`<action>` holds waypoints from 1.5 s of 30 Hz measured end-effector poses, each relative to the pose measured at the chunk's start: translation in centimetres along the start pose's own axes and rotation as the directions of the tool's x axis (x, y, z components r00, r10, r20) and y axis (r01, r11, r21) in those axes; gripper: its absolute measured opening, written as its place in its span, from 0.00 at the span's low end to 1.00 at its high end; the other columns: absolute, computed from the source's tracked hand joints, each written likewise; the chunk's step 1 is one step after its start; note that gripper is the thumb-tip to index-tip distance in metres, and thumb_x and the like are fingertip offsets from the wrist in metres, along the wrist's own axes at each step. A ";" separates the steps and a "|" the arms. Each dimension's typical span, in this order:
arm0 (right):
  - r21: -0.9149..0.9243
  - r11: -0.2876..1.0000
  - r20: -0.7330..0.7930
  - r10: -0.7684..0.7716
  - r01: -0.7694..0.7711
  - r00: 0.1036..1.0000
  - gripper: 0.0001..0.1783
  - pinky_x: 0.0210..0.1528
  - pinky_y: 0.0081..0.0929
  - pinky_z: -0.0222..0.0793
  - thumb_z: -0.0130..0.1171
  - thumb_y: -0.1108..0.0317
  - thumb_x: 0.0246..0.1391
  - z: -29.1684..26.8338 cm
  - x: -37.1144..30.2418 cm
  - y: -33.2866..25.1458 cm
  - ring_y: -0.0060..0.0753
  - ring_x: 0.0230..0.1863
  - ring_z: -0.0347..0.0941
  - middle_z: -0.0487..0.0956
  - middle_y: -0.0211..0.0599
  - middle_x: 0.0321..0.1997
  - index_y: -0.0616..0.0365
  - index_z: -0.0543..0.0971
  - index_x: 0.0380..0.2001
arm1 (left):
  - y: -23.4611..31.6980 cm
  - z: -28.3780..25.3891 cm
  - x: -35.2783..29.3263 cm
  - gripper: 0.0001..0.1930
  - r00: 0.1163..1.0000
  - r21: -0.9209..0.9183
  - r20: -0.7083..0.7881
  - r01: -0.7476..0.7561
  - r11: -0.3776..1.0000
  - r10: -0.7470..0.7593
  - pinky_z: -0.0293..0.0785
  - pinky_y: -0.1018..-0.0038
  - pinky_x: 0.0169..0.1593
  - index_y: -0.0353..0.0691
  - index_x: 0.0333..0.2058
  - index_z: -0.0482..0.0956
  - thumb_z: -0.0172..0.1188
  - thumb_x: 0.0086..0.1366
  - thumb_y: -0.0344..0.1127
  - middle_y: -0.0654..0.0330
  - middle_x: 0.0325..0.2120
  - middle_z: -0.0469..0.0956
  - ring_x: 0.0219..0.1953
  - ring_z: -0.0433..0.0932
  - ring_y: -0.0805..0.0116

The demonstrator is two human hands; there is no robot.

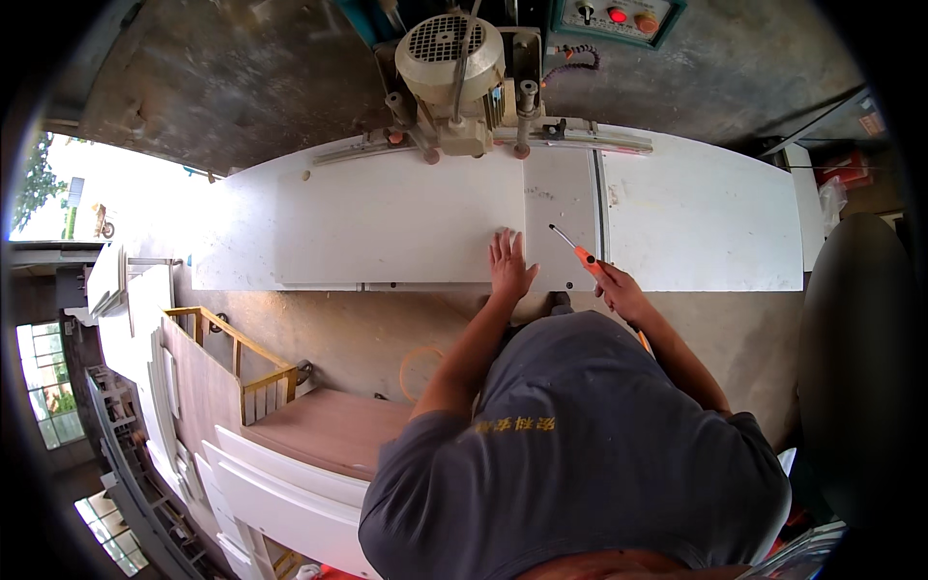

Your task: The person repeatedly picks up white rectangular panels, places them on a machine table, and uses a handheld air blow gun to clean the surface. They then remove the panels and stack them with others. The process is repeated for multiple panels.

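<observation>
My left hand (509,269) rests flat with fingers spread on the right end of a long white panel (416,217) lying on the machine's table. My right hand (619,288) is closed round the orange handle of a screwdriver (586,257). Its thin metal shaft points away and to the left, over a greyish strip (562,198) of the table beside the panel's end. A few small specks lie on that strip. I cannot tell whether the screwdriver's tip touches the surface.
Beyond the panel stands a machine with a pale motor (450,58) and metal guide rails. A control box (619,19) with a red button is at the far right. White table surface (701,213) extends right. White boards (290,493) and a yellow-framed cart (242,358) stand lower left.
</observation>
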State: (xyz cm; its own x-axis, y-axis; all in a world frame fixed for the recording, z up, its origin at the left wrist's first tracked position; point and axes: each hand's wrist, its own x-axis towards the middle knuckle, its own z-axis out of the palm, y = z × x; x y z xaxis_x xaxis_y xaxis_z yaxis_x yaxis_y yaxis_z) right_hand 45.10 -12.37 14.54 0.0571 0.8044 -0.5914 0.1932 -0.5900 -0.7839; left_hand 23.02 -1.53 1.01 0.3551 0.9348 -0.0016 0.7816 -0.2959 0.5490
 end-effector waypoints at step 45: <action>-0.150 0.731 -0.199 0.637 -0.666 0.744 0.18 0.17 0.22 0.67 0.49 0.55 0.61 -7.7 -23.9 3.8 0.24 0.16 0.72 0.74 0.31 0.19 0.60 0.78 0.36 | -17.5 -7.5 -12.7 0.17 0.448 -0.341 0.826 0.880 0.330 -0.343 0.74 0.73 0.38 0.35 0.41 0.76 0.52 0.67 0.45 0.53 0.37 0.80 0.39 0.79 0.65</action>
State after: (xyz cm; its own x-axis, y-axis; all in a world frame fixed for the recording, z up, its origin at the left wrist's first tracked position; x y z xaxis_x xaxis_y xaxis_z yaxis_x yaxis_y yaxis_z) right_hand 52.02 -33.31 27.10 0.3609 0.2366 -0.9021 0.2500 -0.9564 -0.1509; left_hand 0.96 -6.74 -2.28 0.3148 0.3583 -0.8789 0.3954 0.7923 0.4647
